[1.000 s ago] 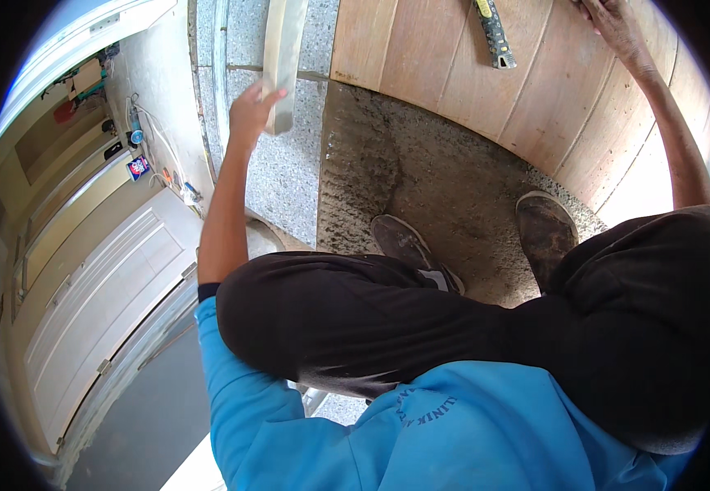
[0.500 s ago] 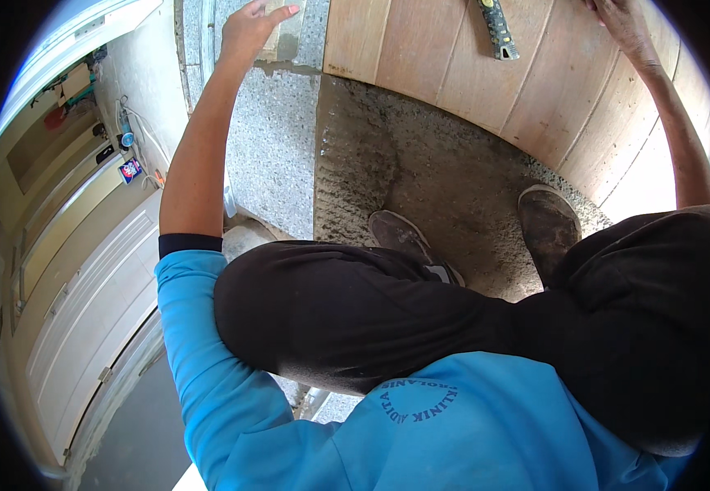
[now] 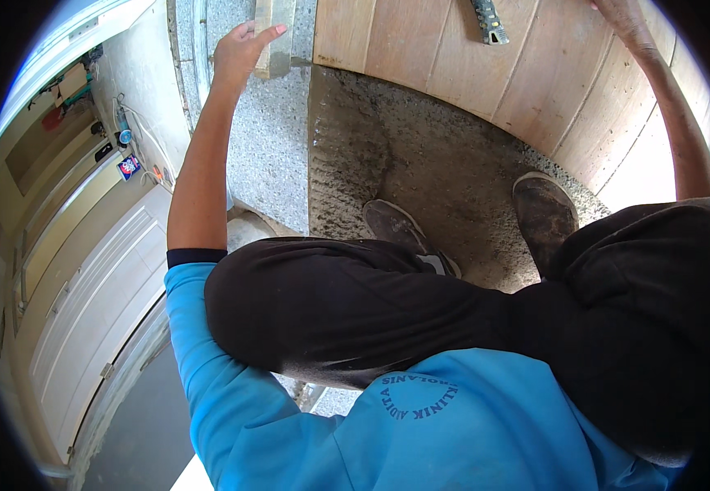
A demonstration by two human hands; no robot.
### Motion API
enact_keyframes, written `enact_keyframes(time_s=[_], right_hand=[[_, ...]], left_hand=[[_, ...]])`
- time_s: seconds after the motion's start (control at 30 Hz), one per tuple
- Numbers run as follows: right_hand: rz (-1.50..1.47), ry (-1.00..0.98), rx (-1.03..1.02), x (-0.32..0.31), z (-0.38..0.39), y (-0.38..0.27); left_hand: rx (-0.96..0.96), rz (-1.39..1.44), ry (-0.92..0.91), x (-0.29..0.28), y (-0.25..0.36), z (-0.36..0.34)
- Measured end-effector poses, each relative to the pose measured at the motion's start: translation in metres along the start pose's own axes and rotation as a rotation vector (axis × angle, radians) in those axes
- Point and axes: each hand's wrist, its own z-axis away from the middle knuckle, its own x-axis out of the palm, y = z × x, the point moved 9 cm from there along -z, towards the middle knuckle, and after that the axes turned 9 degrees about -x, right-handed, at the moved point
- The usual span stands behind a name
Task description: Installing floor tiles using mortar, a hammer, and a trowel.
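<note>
Over speckled tile [image 3: 269, 147], the left hand [image 3: 238, 57] grips a straight bar [image 3: 275, 59].

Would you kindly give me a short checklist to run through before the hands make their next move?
1. Left hand at the bar: ok, the thumb reaches over it.
2. Bar firmly gripped: cannot tell, the view does not show how the fingers meet it.
3. Bar's far end free: cannot tell, it runs out past the top edge.
4. Right hand fully in view: not ok, the top edge cuts it off.
5. Tool handle clear of both hands: ok, it lies apart from them on the planks.
6. Left shoe and right shoe clear of the planks: ok, both are on the rough floor.
</note>
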Motion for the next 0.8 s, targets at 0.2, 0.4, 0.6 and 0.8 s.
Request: enact_keyframes(time_s=[0.2,0.4,0.6,0.8], right_hand=[[-0.08,0.028,-0.026,0.0,0.001,0.003],[-0.074,0.026,-0.011,-0.001,0.0,0.006],[-0.045,0.053,-0.017,-0.003,-0.001,0.002],[-0.013,0.073,-0.066,-0.004,0.006,-0.012]], left_hand=[[0.01,-0.028,0.058,-0.001,-0.009,-0.002],[0.019,-0.013,0.069,-0.001,-0.009,0.005],[-0.026,-0.01,0.045,0.001,-0.014,0.014],[-0.028,0.0,0.077,0.001,-0.022,0.022]])
